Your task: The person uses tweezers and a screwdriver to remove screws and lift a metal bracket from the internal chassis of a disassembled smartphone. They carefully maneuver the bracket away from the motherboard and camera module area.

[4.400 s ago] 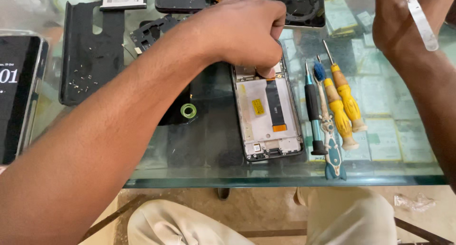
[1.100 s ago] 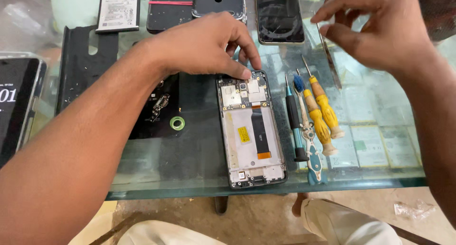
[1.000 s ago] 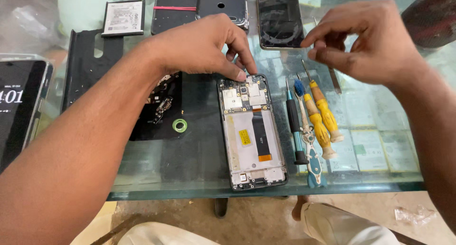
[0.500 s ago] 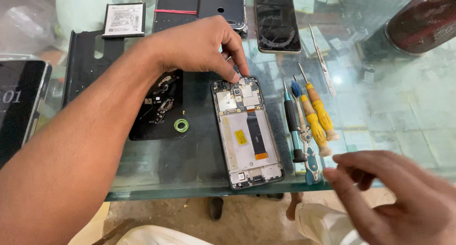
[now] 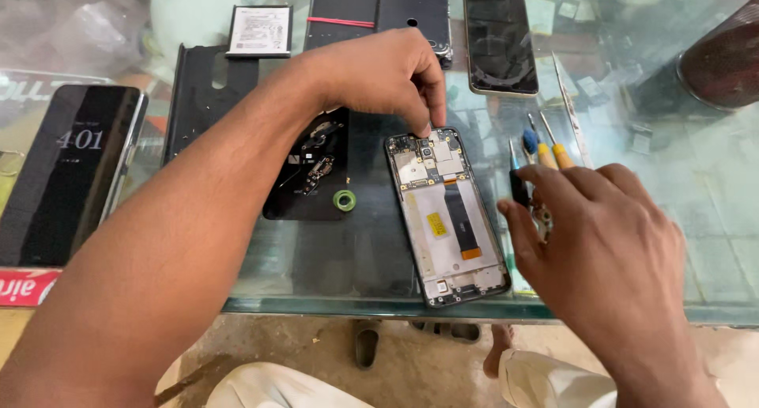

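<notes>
Screwdrivers (image 5: 538, 151) right of opened phone (image 5: 447, 214) on table (image 5: 316, 273)

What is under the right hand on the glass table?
Under the right hand lie screwdrivers; only their yellow and blue handle tops and a black one show. Their tips are covered.
</notes>
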`<move>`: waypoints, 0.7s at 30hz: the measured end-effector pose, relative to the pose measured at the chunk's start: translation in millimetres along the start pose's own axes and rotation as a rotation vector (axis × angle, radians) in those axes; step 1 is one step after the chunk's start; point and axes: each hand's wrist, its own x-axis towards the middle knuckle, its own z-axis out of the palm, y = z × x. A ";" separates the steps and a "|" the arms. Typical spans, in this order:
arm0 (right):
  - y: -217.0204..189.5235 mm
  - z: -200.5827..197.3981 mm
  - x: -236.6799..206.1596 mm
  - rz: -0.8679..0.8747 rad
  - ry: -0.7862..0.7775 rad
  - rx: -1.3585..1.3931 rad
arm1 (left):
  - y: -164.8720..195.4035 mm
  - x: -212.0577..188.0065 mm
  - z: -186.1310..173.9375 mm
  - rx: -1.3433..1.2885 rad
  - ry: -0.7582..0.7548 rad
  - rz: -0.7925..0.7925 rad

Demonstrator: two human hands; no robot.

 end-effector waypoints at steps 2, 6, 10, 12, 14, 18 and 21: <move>5.9 5.5 9.4 0.018 -0.044 -0.075 | -1.5 0.8 -1.5 0.005 0.011 -0.001; 8.9 7.1 26.2 -0.026 -0.081 -0.092 | -4.0 -0.7 -2.1 -0.031 0.008 0.017; 7.5 2.8 42.8 0.122 -0.259 -0.134 | -3.6 0.2 -2.4 -0.056 -0.003 0.016; 13.5 1.2 49.3 0.120 -0.221 -0.070 | -3.7 0.0 -4.8 -0.023 -0.005 0.015; 26.3 -2.0 55.0 -0.044 -0.007 0.114 | -4.2 -0.7 -3.4 -0.048 0.013 -0.011; 48.6 -1.1 81.2 -0.297 0.105 0.280 | -5.4 -0.4 -2.5 -0.088 0.019 -0.016; 54.2 -4.3 110.6 -0.479 0.006 0.214 | -6.7 0.5 -1.9 -0.070 0.023 0.010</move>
